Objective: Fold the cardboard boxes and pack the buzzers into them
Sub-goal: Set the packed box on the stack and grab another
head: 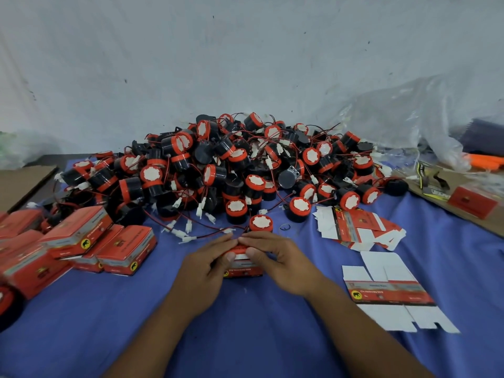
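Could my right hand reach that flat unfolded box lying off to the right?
Probably yes: the flat box lies uncovered on the cloth, nothing between it and the right hand, though that hand now holds the small box.

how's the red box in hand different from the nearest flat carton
The red cardboard box is folded into shape; the flat red-and-white carton lies unfolded, flaps spread. The left hand and right hand hold the box; the carton lies untouched. Both show red print and a yellow emblem.
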`<state>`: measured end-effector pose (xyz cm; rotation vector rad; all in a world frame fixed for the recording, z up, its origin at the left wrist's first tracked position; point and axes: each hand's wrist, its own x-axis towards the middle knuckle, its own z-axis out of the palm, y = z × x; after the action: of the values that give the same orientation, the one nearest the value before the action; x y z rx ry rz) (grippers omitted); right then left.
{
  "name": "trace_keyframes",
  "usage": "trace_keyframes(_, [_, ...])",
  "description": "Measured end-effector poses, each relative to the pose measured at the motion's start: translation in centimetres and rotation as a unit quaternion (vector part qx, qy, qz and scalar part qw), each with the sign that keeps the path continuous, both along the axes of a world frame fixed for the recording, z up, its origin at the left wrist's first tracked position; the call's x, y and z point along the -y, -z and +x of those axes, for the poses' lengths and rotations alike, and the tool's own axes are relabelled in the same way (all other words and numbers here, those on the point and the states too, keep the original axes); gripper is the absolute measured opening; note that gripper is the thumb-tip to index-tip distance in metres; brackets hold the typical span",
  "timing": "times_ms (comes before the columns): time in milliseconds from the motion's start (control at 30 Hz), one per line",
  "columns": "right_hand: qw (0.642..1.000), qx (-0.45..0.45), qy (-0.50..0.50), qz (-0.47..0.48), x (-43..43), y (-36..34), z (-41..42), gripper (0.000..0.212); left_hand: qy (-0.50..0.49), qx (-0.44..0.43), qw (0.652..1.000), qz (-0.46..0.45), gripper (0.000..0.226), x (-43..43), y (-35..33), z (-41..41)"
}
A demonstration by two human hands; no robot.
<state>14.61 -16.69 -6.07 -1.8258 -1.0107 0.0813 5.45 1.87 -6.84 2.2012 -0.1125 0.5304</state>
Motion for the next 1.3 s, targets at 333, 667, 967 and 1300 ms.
trace_keyframes(333, [0.992,0.113,0.033,-0.041,-0.6,0.3,-0.4,0.037,-0.048,0.057,0.969,0.238,0.042,-0.3,-0.5,-0.2])
trace_keyframes(667, [0.972,0.224,0.013,-0.064,-0.4,0.0,-0.7,0.039,-0.017,0.043,0.96,0.275,0.048,-0.2,-0.4,-1.4])
trace_keyframes(967, [0.988,0.155,0.0,-0.028,-0.9,0.5,-0.8,0.039,-0.032,0.04,0.988,0.145,0.046,-1.1,0.1,-0.7])
trace_keyframes(1300, [0.984,0.166,-0.017,-0.055,-0.7,0.4,-0.8,0.042,-0.034,0.083,0.961,0.262,0.056,-1.2,-0.1,-1.1])
